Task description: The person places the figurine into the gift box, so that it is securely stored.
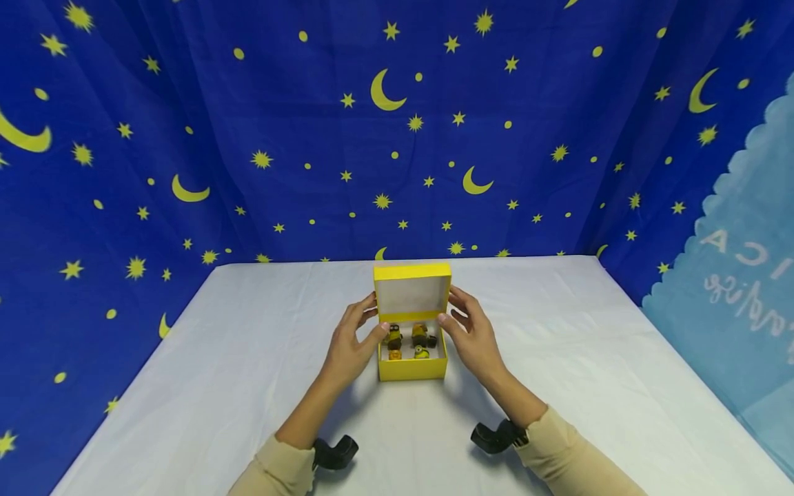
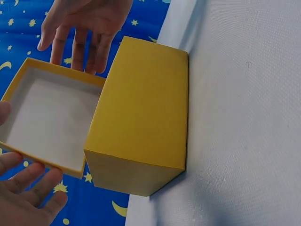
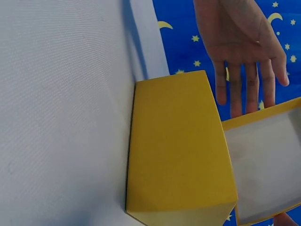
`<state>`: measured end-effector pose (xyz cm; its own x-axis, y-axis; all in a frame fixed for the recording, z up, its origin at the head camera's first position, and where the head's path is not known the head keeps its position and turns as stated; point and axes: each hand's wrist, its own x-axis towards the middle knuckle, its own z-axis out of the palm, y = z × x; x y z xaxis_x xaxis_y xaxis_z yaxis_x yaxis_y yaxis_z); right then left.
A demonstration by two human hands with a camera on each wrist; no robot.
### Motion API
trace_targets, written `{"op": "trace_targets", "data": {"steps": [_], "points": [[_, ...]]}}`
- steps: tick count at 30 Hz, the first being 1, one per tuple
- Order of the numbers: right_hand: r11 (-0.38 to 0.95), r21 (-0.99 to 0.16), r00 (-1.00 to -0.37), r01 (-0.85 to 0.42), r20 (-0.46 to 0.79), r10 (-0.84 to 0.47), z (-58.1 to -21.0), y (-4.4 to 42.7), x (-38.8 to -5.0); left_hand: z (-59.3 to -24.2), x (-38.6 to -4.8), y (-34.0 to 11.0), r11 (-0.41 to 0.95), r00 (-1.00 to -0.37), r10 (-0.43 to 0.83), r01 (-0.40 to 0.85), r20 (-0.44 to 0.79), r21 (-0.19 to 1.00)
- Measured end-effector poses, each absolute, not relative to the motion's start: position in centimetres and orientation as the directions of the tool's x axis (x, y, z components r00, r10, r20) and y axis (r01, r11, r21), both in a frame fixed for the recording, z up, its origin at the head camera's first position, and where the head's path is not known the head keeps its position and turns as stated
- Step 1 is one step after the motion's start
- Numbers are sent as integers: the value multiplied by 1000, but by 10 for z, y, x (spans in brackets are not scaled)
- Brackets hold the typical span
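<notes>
A small yellow box (image 1: 412,370) sits on the white table, its white-lined lid (image 1: 412,295) raised at the back. Inside lie several small figures, among them a yellow one-eyed minion figure (image 1: 421,352) at the front right. My left hand (image 1: 350,348) is at the lid's left side, fingers extended along it and thumb by the box's rim. Opposite it, my right hand (image 1: 474,337) has its fingers stretched along the lid's right side, thumb apart from them. In both wrist views the box's front hides the figures.
A white cloth covers the table (image 1: 217,413). Behind it hangs a blue curtain (image 1: 310,124) with yellow moons and stars. To the right is a light blue scalloped cloth (image 1: 744,275) with lettering. Black wrist mounts (image 1: 335,453) show below both hands.
</notes>
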<state>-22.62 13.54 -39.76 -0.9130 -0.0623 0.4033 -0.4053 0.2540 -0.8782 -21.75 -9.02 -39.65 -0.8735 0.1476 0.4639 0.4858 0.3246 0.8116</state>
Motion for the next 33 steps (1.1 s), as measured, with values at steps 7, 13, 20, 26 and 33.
{"op": "trace_targets", "data": {"steps": [7, 13, 20, 26, 33], "points": [[276, -897, -935, -345, 353, -22, -399, 138, -225, -399, -218, -92, 360, -902, 121, 429, 415, 828], [226, -927, -950, -300, 311, 13, -403, 140, -225, -401, -219, -92, 325, -906, 93, 421, 414, 847], [214, -941, -960, -262, 277, 42, -409, 140, -223, -404, -219, -91, 309, -926, 51, 370, 373, 876], [227, -938, -964, -263, 265, -20, -417, 143, -219, -407, -215, -96, 346, -939, 96, 343, 331, 873], [319, -865, -922, -387, 368, -121, -404, 143, -201, -416, -209, -106, 419, -960, 138, 281, 245, 864]]}}
